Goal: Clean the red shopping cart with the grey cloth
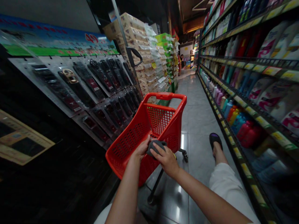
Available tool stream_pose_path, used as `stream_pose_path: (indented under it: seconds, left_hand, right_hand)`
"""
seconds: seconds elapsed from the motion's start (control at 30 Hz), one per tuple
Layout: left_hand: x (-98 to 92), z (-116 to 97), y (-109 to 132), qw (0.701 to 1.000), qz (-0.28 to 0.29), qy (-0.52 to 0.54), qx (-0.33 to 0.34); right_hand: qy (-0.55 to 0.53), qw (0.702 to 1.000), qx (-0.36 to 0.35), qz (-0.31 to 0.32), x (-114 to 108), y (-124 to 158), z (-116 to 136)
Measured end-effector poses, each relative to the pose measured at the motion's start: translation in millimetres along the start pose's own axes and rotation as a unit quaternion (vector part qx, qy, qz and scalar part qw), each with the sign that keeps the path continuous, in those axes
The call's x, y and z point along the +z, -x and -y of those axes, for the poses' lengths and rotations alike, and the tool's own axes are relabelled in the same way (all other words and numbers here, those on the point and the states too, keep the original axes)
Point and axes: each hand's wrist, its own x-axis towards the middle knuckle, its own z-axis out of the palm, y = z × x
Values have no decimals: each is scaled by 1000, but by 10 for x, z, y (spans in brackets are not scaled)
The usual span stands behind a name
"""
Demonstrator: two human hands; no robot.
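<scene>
Between both hands is a dark grey folded cloth (157,147), held over the near side of a red plastic shopping cart (144,174). My left hand (141,148) closes on the cloth's left edge, with the thumb up. My right hand (168,160) lies over its right side, fingers wrapped across the top. Part of the cloth is hidden under the fingers. The cart has lattice walls and a thick red handle (161,96) at its far end. Black legs and wheels (185,155) show beneath it.
Belts in clear packs (93,79) hang on a rack at the left. Stacked boxes (142,53) stand beyond the cart. Shelves of bottles (247,93) line the right side. Grey floor tiles (195,115) run down the aisle; a foot in a dark slipper (214,140) rests there. A person (182,60) is far back.
</scene>
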Motion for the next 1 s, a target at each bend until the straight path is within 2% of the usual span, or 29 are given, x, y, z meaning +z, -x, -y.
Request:
stream_pose_path:
  seconds: [0.07,0.13,0.2,0.3,0.37,0.47,0.57,0.73,0.87,1.0]
  left_hand:
    - [6,-18,3,1000,3,-27,8]
    - [49,-54,27,997,33,-40,56]
    - [111,-97,65,992,57,-54,97]
    - [181,-143,116,989,91,-86,84]
    - [197,-157,130,986,98,-104,81]
    - [198,-169,127,984,88,-123,95]
    - [214,-186,125,984,80,-127,97]
    - [266,-197,119,992,88,-73,60]
    - [283,-180,82,994,83,-47,57]
    - [293,-180,57,993,101,-34,50]
  right_hand:
    - [-9,999,-34,9,19,65,-32]
    - [-22,1000,-11,-10,-17,51,-202]
    - [-46,994,65,-77,-93,-42,-478]
    - [-68,953,201,-216,-229,-288,-921]
    - [-59,932,250,-257,-293,-479,-1124]
    - [-29,935,274,-225,-300,-718,-1213]
    - [10,942,293,-163,-225,-821,-1114]
    - [61,948,300,-84,-153,-743,-906]
    - [81,953,291,-23,-205,-667,-801]
    - [86,960,267,18,-280,-604,-701]
